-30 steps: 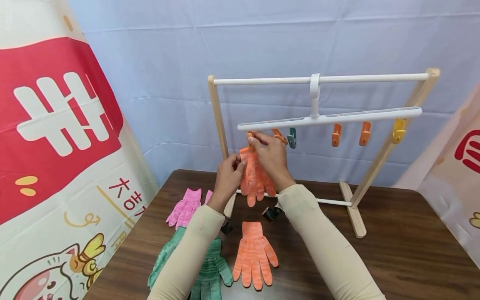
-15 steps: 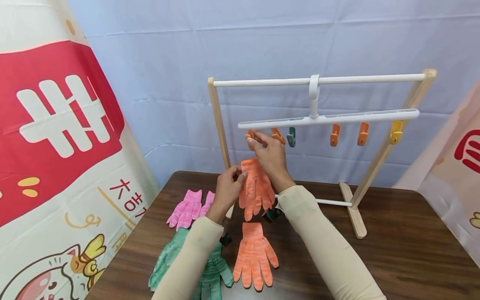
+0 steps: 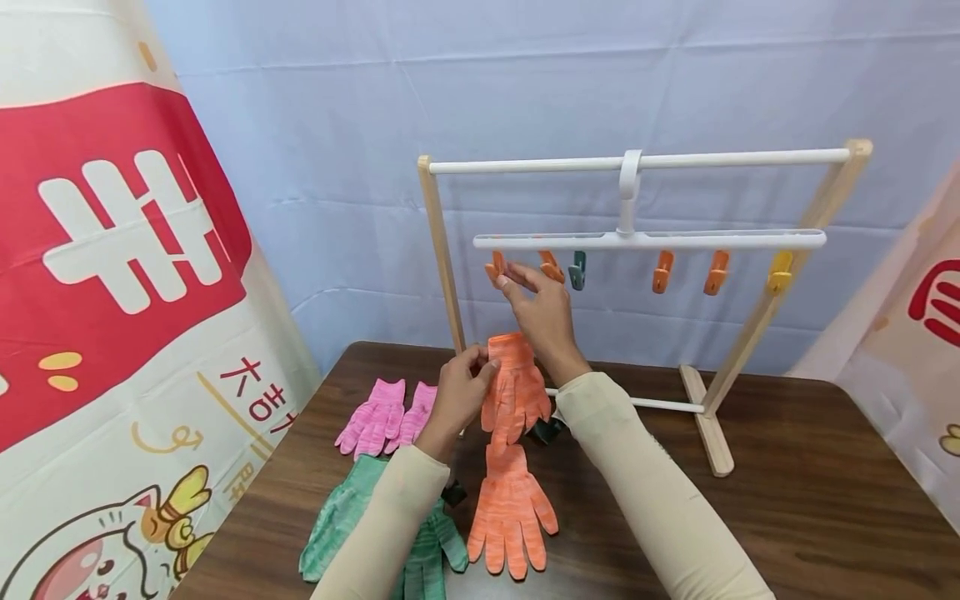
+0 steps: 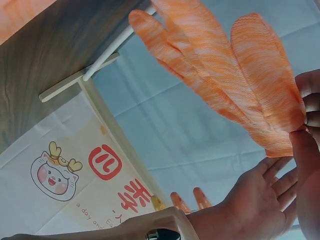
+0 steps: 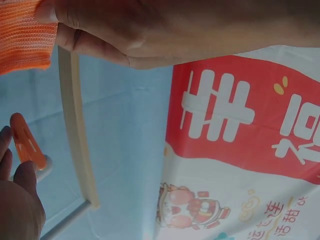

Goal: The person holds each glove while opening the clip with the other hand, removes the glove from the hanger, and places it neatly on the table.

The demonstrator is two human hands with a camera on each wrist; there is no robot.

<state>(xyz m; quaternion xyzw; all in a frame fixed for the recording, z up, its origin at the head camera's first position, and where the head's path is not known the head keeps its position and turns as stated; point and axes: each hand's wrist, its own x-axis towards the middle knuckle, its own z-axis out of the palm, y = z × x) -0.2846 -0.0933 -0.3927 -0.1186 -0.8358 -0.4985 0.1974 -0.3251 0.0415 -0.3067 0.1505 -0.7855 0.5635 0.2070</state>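
Note:
My left hand (image 3: 459,392) pinches an orange knit glove (image 3: 517,379) at its cuff, fingers hanging down. In the left wrist view the glove (image 4: 225,70) spreads across the top, apart from the hanger. Above it, my right hand (image 3: 547,312) pinches an orange clothespin (image 3: 494,267) at the hanger's left end; the thumb and fingers are on the clothespin (image 5: 27,140) in the right wrist view. A white hanger (image 3: 645,241) carries the clothespins. A second orange glove (image 3: 512,517) lies flat on the table, its cuff partly behind the held glove's fingertips.
Pink gloves (image 3: 375,417) and green gloves (image 3: 341,517) lie on the table's left, the green ones partly under my left sleeve. A wooden rack with a white rod (image 3: 525,166) holds the hanger. More clothespins, including a green one (image 3: 577,271) and a yellow one (image 3: 780,273), hang along it.
The held orange glove has come down away from the clothespin with my left hand. The hanger has swung from tilted to level. My right hand stays at the clothespin.

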